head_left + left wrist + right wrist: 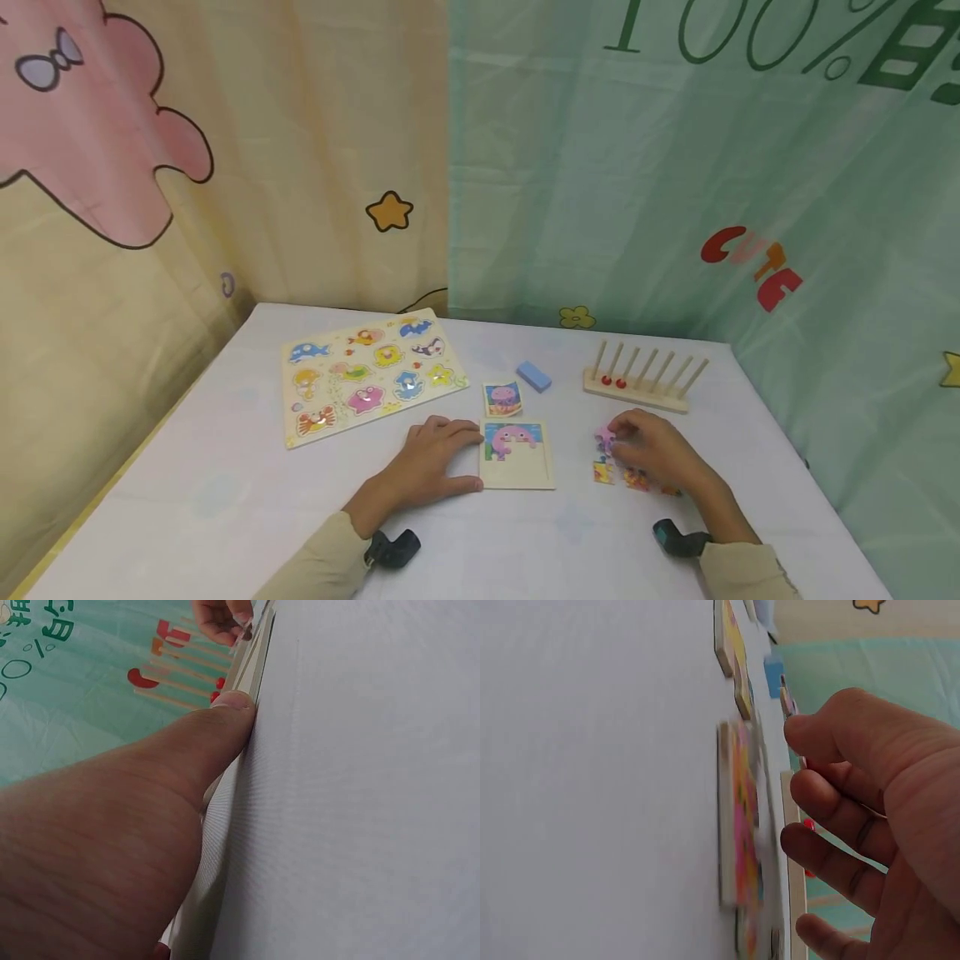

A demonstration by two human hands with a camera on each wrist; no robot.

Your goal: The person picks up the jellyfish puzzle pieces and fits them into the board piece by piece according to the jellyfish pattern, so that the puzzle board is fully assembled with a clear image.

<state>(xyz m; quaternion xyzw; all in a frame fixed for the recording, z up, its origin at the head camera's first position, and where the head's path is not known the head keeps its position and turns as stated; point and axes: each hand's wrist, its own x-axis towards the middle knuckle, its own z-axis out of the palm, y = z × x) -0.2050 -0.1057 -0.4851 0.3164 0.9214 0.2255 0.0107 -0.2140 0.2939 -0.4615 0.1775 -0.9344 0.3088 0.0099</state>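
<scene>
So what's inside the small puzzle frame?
Pink-and-blue puzzle pieces fill the far part of the puzzle frame; bare backing shows nearer. Whatever lies beneath those pieces is covered and cannot be seen.

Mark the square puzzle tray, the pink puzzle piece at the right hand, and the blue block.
square puzzle tray (517, 473): head view, bare recess floor
pink puzzle piece (603, 438): head view, exposed printed face
blue block (534, 377): head view, top face

Puzzle tray (517, 475), one; board (386, 380), one; card (502, 400), one; block (534, 377), one; peg rack (647, 395), one; beads (621, 383), two; puzzle pieces (603, 472), count obscured.
</scene>
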